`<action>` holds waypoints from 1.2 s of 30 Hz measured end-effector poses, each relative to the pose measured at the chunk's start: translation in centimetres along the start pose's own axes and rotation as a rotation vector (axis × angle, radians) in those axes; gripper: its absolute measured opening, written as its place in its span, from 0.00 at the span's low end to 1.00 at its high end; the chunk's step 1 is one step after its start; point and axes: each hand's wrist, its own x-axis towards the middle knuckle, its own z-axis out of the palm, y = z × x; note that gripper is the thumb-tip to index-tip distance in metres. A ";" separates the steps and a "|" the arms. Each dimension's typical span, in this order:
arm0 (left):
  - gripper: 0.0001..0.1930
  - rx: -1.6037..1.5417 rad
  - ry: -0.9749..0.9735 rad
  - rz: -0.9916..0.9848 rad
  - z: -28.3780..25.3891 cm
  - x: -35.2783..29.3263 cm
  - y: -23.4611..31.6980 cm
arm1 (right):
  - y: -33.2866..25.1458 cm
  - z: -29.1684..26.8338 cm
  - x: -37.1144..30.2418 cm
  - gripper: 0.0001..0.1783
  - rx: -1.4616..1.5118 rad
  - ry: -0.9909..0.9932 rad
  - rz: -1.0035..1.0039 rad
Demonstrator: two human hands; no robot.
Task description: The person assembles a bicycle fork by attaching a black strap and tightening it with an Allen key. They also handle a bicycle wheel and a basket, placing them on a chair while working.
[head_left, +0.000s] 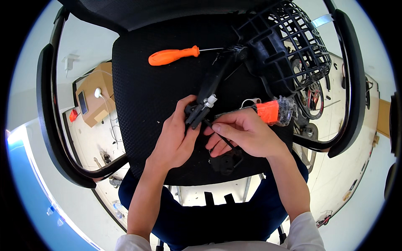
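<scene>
Over the black chair seat (138,104), my left hand (171,142) is closed around a black clamp-like bracket (196,115). A silver knob (210,100) sticks up from its top. My right hand (247,134) pinches a thin black strip (226,141) that runs down from beside the bracket; whether the two are joined, I cannot tell. Beyond my hands, a black arm-like piece (211,81) leads toward a black plastic grid basket (289,50). An orange-handled screwdriver (173,55) lies at the far left of the seat.
An orange piece in clear wrapping (268,112) lies right of my right hand. A small dark part (224,163) sits below it. Curved armrests (47,104) flank the seat. On the floor at left stands a cardboard box (96,96) with a phone (83,102) on it.
</scene>
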 end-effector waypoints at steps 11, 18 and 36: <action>0.24 0.008 0.027 0.042 0.2 0.0 -0.7 | -0.5 0.4 0.2 0.07 -0.068 0.095 0.038; 0.26 0.042 -0.035 0.047 0.1 0.2 -0.6 | 0.1 0.7 -0.2 0.08 -0.409 0.202 -0.127; 0.24 0.081 -0.068 0.022 -0.5 0.0 0.0 | -1.1 -0.2 0.2 0.07 -0.281 0.030 -0.041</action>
